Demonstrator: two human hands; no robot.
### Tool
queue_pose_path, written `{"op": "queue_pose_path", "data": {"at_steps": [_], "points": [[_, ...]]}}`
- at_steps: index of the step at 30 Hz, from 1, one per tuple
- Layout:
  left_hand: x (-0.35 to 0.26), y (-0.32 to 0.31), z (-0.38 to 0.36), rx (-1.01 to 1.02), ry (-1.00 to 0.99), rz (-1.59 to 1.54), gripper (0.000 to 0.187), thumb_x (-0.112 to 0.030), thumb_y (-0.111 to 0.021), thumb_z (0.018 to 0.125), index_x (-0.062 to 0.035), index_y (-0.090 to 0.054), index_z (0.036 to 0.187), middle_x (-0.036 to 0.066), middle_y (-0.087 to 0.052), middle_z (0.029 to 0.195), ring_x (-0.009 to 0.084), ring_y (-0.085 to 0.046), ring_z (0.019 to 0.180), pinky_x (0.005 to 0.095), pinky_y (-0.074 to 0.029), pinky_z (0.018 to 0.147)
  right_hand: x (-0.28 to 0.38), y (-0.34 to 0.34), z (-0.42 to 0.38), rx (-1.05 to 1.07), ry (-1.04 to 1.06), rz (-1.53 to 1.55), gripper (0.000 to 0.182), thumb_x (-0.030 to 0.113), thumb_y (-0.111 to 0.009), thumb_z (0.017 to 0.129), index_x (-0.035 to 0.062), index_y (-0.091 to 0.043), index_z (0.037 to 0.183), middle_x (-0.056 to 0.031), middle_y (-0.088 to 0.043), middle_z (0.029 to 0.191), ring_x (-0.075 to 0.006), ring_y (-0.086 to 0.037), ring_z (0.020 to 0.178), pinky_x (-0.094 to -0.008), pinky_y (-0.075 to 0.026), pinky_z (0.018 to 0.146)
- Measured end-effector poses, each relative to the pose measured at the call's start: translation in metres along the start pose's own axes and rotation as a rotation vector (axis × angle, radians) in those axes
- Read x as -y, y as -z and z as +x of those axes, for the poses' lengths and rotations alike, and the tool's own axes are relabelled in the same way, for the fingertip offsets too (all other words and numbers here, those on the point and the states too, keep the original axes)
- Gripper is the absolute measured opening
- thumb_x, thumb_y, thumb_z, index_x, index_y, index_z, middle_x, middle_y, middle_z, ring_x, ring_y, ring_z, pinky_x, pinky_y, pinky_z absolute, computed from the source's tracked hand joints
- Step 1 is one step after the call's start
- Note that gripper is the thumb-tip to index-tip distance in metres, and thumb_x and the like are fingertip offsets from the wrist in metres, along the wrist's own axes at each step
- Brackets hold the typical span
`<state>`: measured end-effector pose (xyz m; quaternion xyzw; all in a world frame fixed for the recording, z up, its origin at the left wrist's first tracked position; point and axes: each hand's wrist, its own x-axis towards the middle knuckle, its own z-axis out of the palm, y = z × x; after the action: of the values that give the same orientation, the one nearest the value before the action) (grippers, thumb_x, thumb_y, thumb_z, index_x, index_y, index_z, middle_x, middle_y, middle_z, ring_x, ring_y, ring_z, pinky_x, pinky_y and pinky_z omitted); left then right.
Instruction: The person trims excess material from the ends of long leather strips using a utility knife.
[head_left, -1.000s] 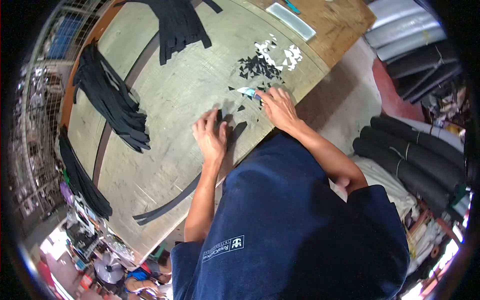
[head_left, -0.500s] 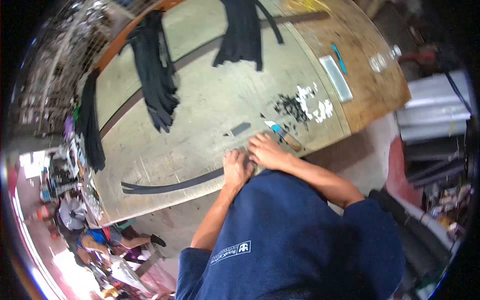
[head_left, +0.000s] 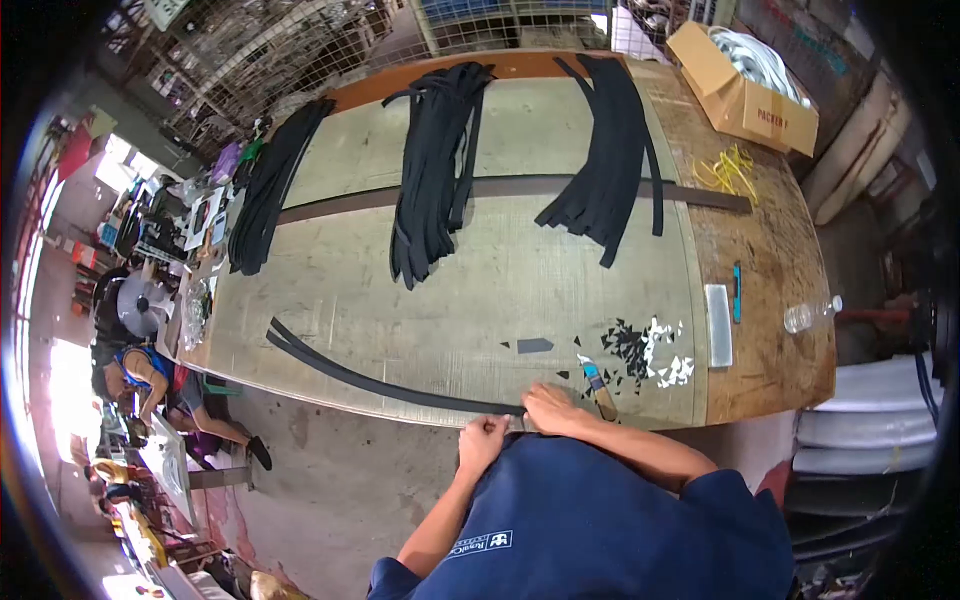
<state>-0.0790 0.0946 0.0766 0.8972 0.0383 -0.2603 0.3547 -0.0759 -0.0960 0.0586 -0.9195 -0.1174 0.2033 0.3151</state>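
Two long black strips [head_left: 375, 384] lie together along the table's near edge, spread apart at the left end. My right hand [head_left: 550, 410] is closed over their right end. My left hand [head_left: 483, 440] is at the table edge just left of it, fingers pinched beside the strip end; whatever is between them is hidden. Beyond my right hand rests a knife [head_left: 604, 398] with a wooden handle and blue wrapping. A small grey piece with a pointed end [head_left: 535, 346] lies farther in. Black scraps [head_left: 627, 345] and white scraps [head_left: 676, 372] are scattered to the right.
Three bundles of black strips [head_left: 430, 170] lie across a long brown bar [head_left: 520, 187]. Rightward are a whetstone-like pale block [head_left: 719, 326], a blue pen-like tool [head_left: 737, 293], a plastic bottle [head_left: 810, 315], yellow cord [head_left: 728, 172] and a cardboard box [head_left: 745, 100]. Another person [head_left: 150, 375] sits at far left.
My view has swung up and turned, showing more of the table's far side. My left hand has come off the tabletop to its near edge, while my right hand stays at the strips' end.
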Motion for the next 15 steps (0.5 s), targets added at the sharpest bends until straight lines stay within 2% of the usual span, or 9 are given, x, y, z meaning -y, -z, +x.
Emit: {"op": "queue_pose_path", "data": {"at_steps": [2, 3, 6, 7, 8, 10, 12, 13, 15], "points": [[0.019, -0.012, 0.009, 0.129, 0.209, -0.520, 0.032, -0.032, -0.062, 0.095, -0.0020, -0.064, 0.108, 0.014, -0.069, 0.094, 0.0283, -0.067, 0.092, 0.0395, -0.054, 0.078, 0.004, 0.012, 0.008, 0.177, -0.088, 0.303, 0.023, 0.014, -0.067, 0.085, -0.0022, -0.067, 0.102, -0.0245, -0.067, 0.095, -0.0403, -0.066, 0.092, -0.0495, -0.051, 0.079], [0.024, -0.016, 0.014, 0.196, 0.307, -0.782, 0.034, -0.031, -0.058, 0.098, -0.0004, -0.063, 0.112, 0.015, -0.069, 0.099, 0.0275, -0.068, 0.097, 0.0388, -0.055, 0.082, -0.004, -0.003, 0.016, 0.091, 0.013, 0.483, 0.024, 0.023, -0.073, 0.087, 0.0006, -0.069, 0.095, -0.0139, -0.068, 0.078, -0.0275, -0.067, 0.075, -0.0423, -0.052, 0.070], [-0.022, -0.001, 0.008, -0.123, 0.213, -1.538, 0.034, -0.023, -0.049, 0.103, 0.0026, -0.052, 0.124, 0.016, -0.067, 0.104, 0.0264, -0.065, 0.100, 0.0384, -0.054, 0.086, 0.012, 0.000, 0.020, 0.240, 0.069, 0.866, 0.030, 0.030, -0.074, 0.088, 0.0014, -0.067, 0.093, -0.0040, -0.066, 0.077, -0.0133, -0.059, 0.069, -0.0311, -0.048, 0.062], [-0.032, 0.013, 0.010, -0.173, 0.164, -1.529, 0.033, -0.018, -0.044, 0.104, 0.0023, -0.045, 0.130, 0.017, -0.065, 0.108, 0.0274, -0.063, 0.105, 0.0391, -0.052, 0.090, 0.026, 0.020, 0.018, 0.355, 0.118, 0.911, 0.032, 0.034, -0.074, 0.089, 0.0028, -0.067, 0.091, 0.0006, -0.063, 0.075, -0.0089, -0.055, 0.065, -0.0266, -0.045, 0.058], [-0.044, 0.024, 0.006, -0.250, 0.111, -1.519, 0.030, -0.020, -0.046, 0.104, 0.0004, -0.048, 0.126, 0.011, -0.062, 0.094, 0.0244, -0.061, 0.092, 0.0387, -0.052, 0.083, 0.039, 0.041, 0.015, 0.444, 0.093, 0.789, 0.031, 0.034, -0.074, 0.090, 0.0040, -0.067, 0.090, -0.0011, -0.064, 0.075, -0.0073, -0.056, 0.064, -0.0249, -0.043, 0.057], [-0.063, 0.056, -0.003, -0.270, -0.019, -1.633, 0.026, -0.021, -0.048, 0.103, -0.0020, -0.050, 0.121, 0.004, -0.049, 0.078, 0.0178, -0.051, 0.070, 0.0329, -0.045, 0.067, 0.041, 0.046, 0.032, 0.487, 0.059, 0.835, 0.038, 0.040, -0.064, 0.096, 0.0028, -0.066, 0.095, -0.0031, -0.066, 0.083, -0.0079, -0.058, 0.072, -0.0249, -0.044, 0.064], [-0.073, 0.088, -0.018, -0.167, -0.137, -1.598, 0.026, -0.027, -0.046, 0.105, -0.0042, -0.051, 0.115, -0.001, -0.038, 0.070, 0.0117, -0.037, 0.059, 0.0290, -0.034, 0.058, 0.065, 0.072, 0.048, 0.375, 0.069, 1.174, 0.045, 0.046, -0.055, 0.100, 0.0025, -0.066, 0.097, -0.0021, -0.064, 0.083, -0.0092, -0.056, 0.074, -0.0270, -0.044, 0.066], [-0.077, 0.100, -0.026, -0.115, -0.231, -1.547, 0.031, -0.034, -0.041, 0.106, -0.0050, -0.051, 0.113, -0.002, -0.035, 0.066, 0.0092, -0.032, 0.053, 0.0270, -0.030, 0.055, 0.084, 0.087, 0.055, 0.311, 0.071, 1.348, 0.049, 0.048, -0.050, 0.102, 0.0024, -0.067, 0.098, -0.0016, -0.064, 0.083, -0.0098, -0.055, 0.074, -0.0280, -0.043, 0.068], [-0.083, 0.112, -0.039, -0.047, -0.332, -1.447, 0.035, -0.039, -0.039, 0.106, -0.0057, -0.051, 0.108, -0.003, -0.032, 0.061, 0.0086, -0.028, 0.049, 0.0262, -0.027, 0.050, 0.136, 0.116, 0.066, 0.309, 0.035, 1.354, 0.054, 0.050, -0.042, 0.104, 0.0005, -0.065, 0.104, -0.0059, -0.067, 0.094, -0.0120, -0.060, 0.085, -0.0285, -0.046, 0.077]]}}
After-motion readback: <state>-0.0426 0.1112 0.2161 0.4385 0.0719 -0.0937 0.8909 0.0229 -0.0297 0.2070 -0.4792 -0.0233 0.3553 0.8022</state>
